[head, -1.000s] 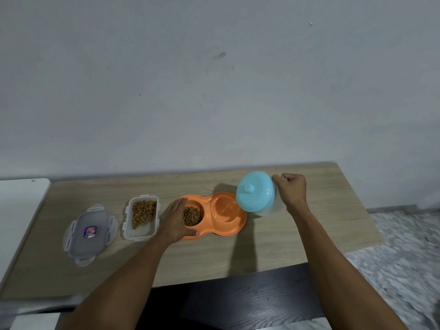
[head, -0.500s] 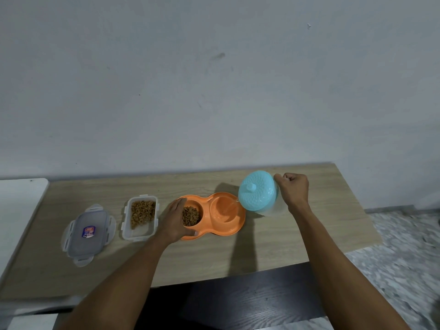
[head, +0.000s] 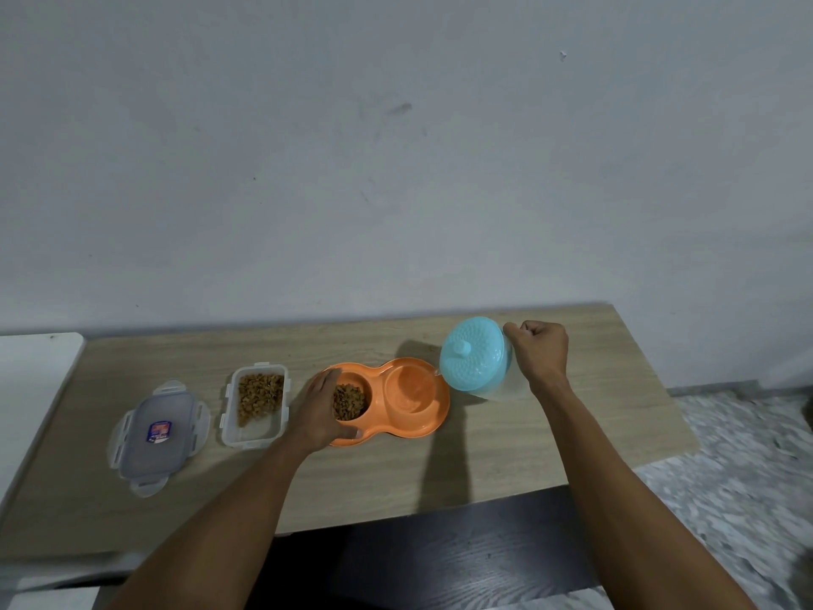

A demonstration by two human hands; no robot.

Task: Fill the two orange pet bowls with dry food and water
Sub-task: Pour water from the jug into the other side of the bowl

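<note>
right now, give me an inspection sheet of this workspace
surface: wooden table, set against the wall
job's things: orange double bowl with dry food in its left well; blue-lidded jug tilted over the right well, water level unclear
clutter: open food container, part full; its lid lies left of it
grippers: left hand grips the bowl's left rim; right hand grips the jug
cables: nothing seen
surroundings: grey wall behind, tiled floor at right
</note>
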